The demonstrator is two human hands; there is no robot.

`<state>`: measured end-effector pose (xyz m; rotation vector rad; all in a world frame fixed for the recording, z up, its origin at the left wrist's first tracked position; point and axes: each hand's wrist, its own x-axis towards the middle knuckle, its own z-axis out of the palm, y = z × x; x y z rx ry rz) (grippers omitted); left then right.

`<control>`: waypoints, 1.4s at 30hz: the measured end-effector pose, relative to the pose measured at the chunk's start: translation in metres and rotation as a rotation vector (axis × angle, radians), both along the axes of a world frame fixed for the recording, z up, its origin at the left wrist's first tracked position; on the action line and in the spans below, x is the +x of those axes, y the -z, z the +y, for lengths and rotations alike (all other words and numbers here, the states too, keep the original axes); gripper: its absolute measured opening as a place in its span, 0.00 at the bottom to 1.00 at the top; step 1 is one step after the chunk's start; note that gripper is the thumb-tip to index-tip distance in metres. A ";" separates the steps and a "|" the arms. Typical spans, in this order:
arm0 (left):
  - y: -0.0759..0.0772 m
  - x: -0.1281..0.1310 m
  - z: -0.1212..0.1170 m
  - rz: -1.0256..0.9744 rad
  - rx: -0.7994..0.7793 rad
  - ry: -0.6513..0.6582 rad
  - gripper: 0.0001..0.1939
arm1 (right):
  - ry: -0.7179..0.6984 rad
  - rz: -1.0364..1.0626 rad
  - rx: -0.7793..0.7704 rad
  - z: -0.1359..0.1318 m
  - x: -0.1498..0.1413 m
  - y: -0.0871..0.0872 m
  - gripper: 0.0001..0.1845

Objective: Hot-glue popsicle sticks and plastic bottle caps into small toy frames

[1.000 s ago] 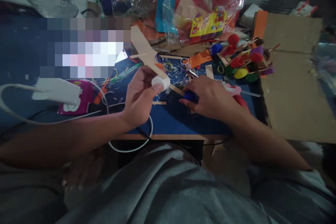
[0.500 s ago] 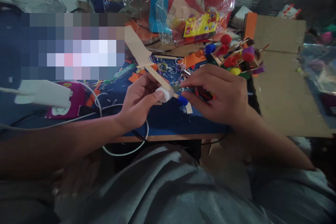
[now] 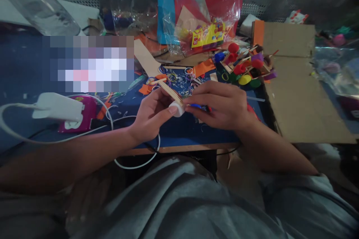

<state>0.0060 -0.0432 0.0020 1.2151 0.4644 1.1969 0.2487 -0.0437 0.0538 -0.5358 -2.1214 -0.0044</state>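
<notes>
My left hand (image 3: 154, 112) is closed round a piece built of thin wooden sticks (image 3: 171, 91), with a short crosspiece at its far end. Its thumb presses on a white bottle cap (image 3: 177, 109) at the near end of the sticks. My right hand (image 3: 220, 104) meets it from the right, thumb and fingers pinched at the near end beside the cap. What lies between those fingertips is mostly hidden. A blue part (image 3: 196, 106) shows beneath the right fingers; whether it joins the sticks I cannot tell.
Rubber bands (image 3: 188, 71) and shreds litter the blue table (image 3: 179, 134). Stick pieces with coloured caps (image 3: 244, 67) are heaped at the right, beside a cardboard sheet (image 3: 305, 97). A white adapter (image 3: 58, 110) and cable occupy the left. Plastic-wrapped coloured paper (image 3: 207, 11) lies behind.
My right hand has moved left and down, and its fingertips have come together at the near end of the sticks. The left hand keeps its hold. The whole view has shifted slightly.
</notes>
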 end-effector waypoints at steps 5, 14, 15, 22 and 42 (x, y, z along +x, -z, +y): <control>0.001 -0.001 0.000 0.007 0.048 0.023 0.15 | 0.004 0.014 -0.003 -0.002 0.000 0.002 0.04; -0.003 -0.003 0.000 0.087 0.109 0.033 0.18 | 0.088 -0.035 0.020 -0.008 0.001 0.002 0.01; -0.004 -0.003 0.000 0.100 0.118 0.034 0.19 | 0.094 -0.040 0.022 -0.009 0.001 0.002 0.01; -0.007 -0.005 -0.001 0.113 0.186 0.061 0.16 | 0.102 -0.049 0.025 -0.011 0.000 0.002 0.01; -0.013 0.000 -0.004 0.043 -0.016 0.072 0.20 | 0.110 0.030 -0.057 -0.004 0.006 0.017 0.07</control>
